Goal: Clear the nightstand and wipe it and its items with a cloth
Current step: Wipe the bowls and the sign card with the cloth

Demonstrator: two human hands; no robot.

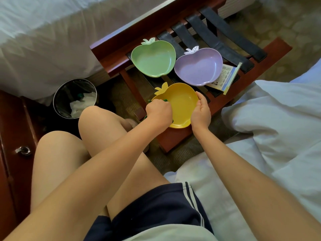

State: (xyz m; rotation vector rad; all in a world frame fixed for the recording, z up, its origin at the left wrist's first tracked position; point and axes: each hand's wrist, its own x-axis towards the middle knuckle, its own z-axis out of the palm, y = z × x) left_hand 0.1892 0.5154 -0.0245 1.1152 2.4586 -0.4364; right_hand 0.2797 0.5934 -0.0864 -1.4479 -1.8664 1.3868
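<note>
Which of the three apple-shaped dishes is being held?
The yellow dish: the right hand holds its rim, the left hand presses a green cloth on it. The green dish and purple dish lie untouched.

Both bare arms reach forward and down, almost straight, drawing closer together toward the wrists. The left hand (159, 111) is balled, knuckles up, its fingers curled round a green cloth (165, 100) that peeks out just past the fingertips. The right hand (201, 110) sits near it, back upward and wrist straight. Its thumb lies along the rim of a yellow dish (182, 105), and its other fingers are hidden below that edge.
</note>
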